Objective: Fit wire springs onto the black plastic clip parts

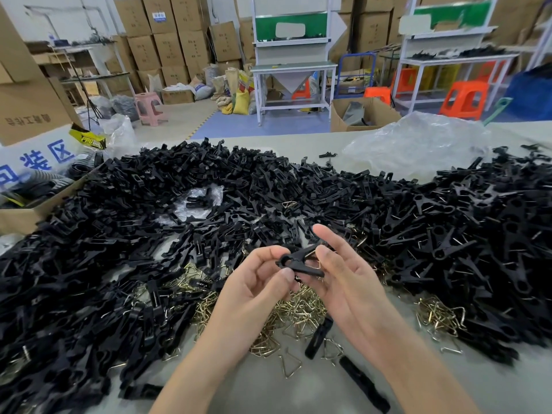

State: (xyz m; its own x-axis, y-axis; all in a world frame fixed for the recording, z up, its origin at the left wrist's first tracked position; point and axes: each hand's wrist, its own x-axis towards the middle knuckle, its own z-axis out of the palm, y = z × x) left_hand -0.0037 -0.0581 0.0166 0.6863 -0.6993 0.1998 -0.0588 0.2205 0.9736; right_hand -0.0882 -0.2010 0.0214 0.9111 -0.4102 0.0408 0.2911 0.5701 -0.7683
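Clip, black and V-shaped, is pinched between left hand and right hand.

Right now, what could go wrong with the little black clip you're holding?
The black clip is only pinched at fingertips by the left hand and right hand, so it might slip and get lost in the pile of black parts. The wire springs underneath have thin ends that could poke a finger.
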